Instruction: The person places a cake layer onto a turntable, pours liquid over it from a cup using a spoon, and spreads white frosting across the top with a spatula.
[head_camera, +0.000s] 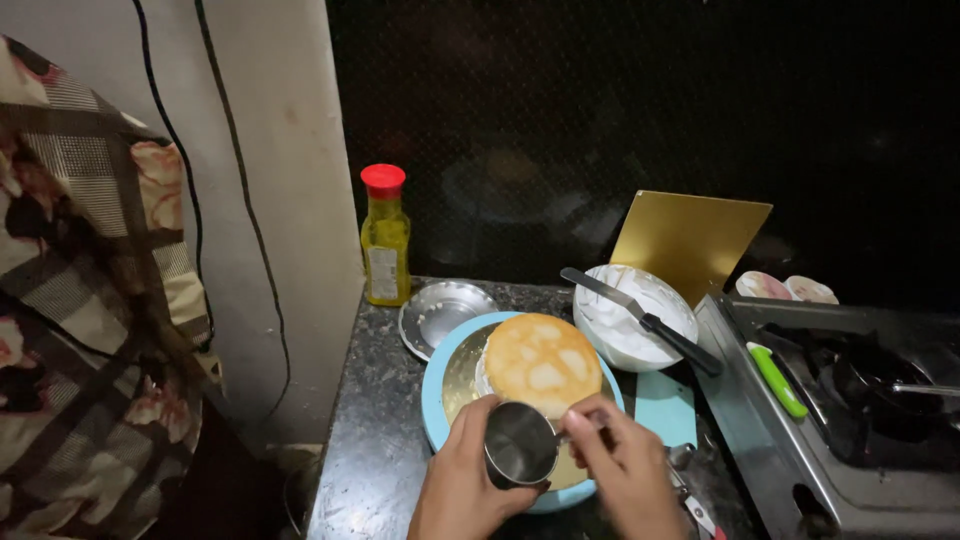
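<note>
A small steel cup sits tilted over the near edge of a round golden-brown sponge cake, its open mouth facing the camera. The left hand comes up from the bottom edge of the view and wraps the cup from the left and below, its fingers curled closed around the cup's wall. The right hand reaches in from the lower right, palm down, its fingers pinched narrow just at the cup's right rim and touching the cake's near edge; what they pinch, if anything, cannot be told. The cake rests on a gold cake board on a light blue turntable, which stands on a dark speckled stone desk. Behind the cake, to the right, a white bowl of cream carries a black-handled spatula laid across it, and a gold square board leans against the dark wall. To the left stand an empty steel plate and a yellow bottle with a red cap. On the right is a steel gas stove with a green-handled tool on it. A patterned cloth hangs at far left beside a pale wall.
</note>
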